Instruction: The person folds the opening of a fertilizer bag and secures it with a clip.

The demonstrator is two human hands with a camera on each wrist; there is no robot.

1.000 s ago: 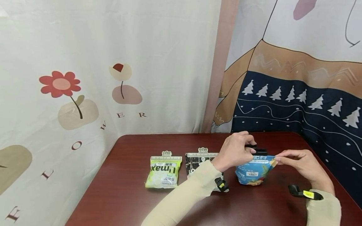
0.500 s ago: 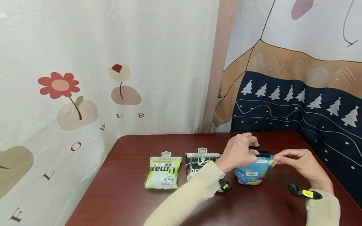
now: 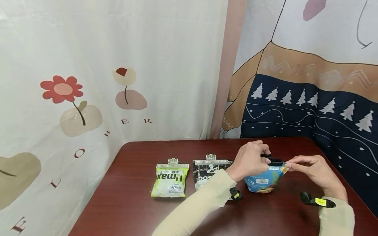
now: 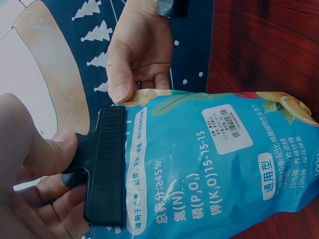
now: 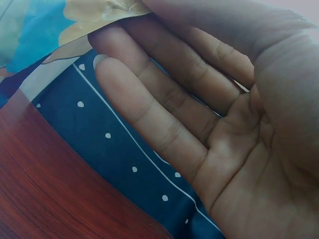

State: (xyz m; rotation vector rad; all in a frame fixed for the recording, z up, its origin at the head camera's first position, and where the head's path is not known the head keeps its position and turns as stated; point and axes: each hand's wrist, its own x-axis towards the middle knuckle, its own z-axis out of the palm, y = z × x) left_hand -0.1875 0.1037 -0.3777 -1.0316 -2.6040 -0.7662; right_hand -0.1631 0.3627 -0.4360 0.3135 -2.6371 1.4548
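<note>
My left hand [image 3: 250, 160] pinches the handles of a black bag clip [image 4: 105, 167] between thumb and fingers. In the left wrist view the clip's long bar lies across the top edge of a blue printed pouch [image 4: 187, 124]. In the head view the pouch stands upright at the right of the table, its front showing a white barcode label. My right hand [image 3: 317, 170] pinches the pouch's upper right corner between thumb and index finger. The right wrist view shows the other fingers extended below that corner. The clip's far side is hidden.
Left of the blue pouch stands a black bag [image 3: 203, 168] with a light crown-topped clip, partly behind my left forearm. Farther left is a green bag [image 3: 170, 182] with a similar clip. The dark red table [image 3: 127, 200] meets printed curtains at the back and right.
My left hand has moved slightly right and down with the clip, which now covers large lettering at the pouch's top. The right hand keeps its pinch on the corner.
</note>
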